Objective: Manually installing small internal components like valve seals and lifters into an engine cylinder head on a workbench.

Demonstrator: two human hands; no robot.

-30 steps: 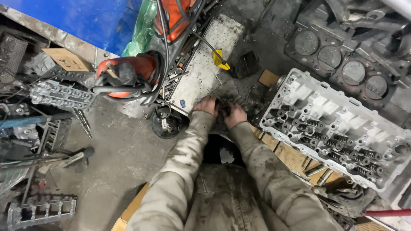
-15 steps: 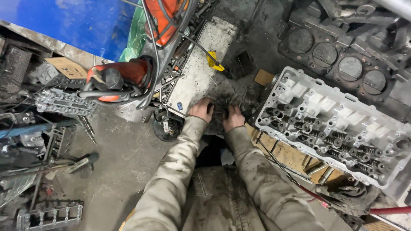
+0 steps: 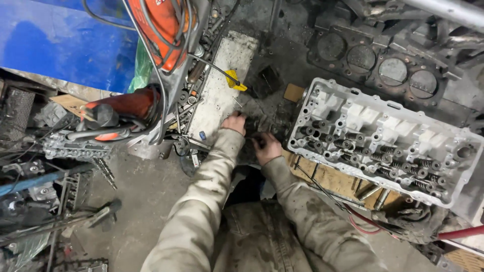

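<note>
Fingers (image 3: 237, 117) of the left hand (image 3: 234, 122) curl down over the far edge of a dark greasy part (image 3: 258, 128), and the right hand (image 3: 267, 147) closes round its near end, so both hands grip the one piece. It lies on the grimy floor just left of the cylinder head and right of the pale slab, too black with dirt to name more closely. The work in hand looks like holding and working this part in place. By my reckoning, whatever comes after calls for a firm two-handed hold, since the piece looks oily. By size: one blue panel (image 3: 60, 45) fills the far left. One aluminium cylinder head (image 3: 383, 136) lies at the right on wooden boards (image 3: 333, 179), its valve springs too many and small to count surely. One head gasket (image 3: 375, 58) with four round bores lies beyond it. One orange-red machine (image 3: 161, 30) wrapped in cables stands far, left of centre. One pale slab (image 3: 222, 85) runs away from the left hand. One smaller grey casting (image 3: 75, 148) sits at the left. One yellow-handled tool (image 3: 233, 79) rests on the slab.
</note>
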